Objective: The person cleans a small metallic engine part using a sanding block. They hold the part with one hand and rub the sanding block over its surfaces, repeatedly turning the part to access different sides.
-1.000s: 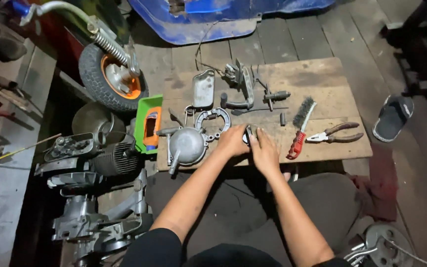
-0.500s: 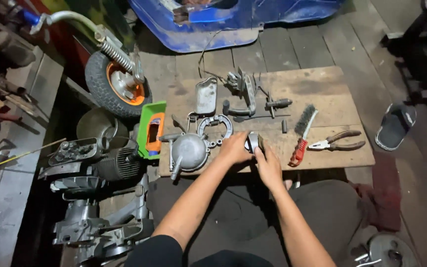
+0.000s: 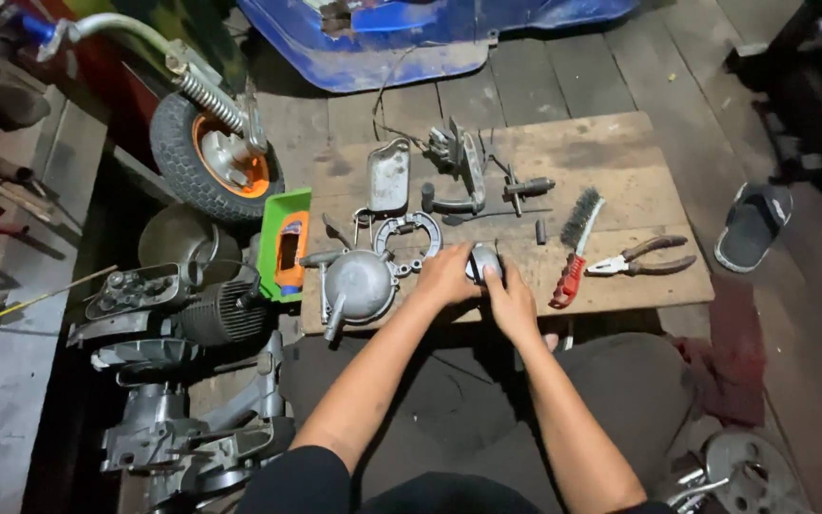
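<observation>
Far left: grey engine block (image 3: 183,314) on the floor, finned cylinder towards the table. Above it: small wheel (image 3: 213,157) with black tyre and orange hub, held in a sprung fork. Against the table's left edge: green box (image 3: 284,244) with an orange item inside.

Low wooden table (image 3: 620,162) across the centre. On its left part: domed grey metal cover (image 3: 358,284), with a flat grey plate (image 3: 388,175) beyond it and curved brake shoes (image 3: 409,240) between the two.

Centre, at the near edge: small dark rounded metal part (image 3: 483,259), resting low over the table. Left hand (image 3: 445,276) wrapped around its left side, fingers curled in a grasp. Right hand (image 3: 511,303) closed over its near right side, thumb and fingertips pressed on top. Both hands touching the part and each other.

Behind the hands: cluster of grey levers and brackets (image 3: 468,162).

Right of the hands: wire brush (image 3: 575,249) with red handle, lying just beside the right hand. Further right: pliers (image 3: 641,259) with brown grips, handles slightly spread. Off the table, far right: dark sandal (image 3: 753,225) on the plank floor. Top of view: blue body panel (image 3: 411,43).
</observation>
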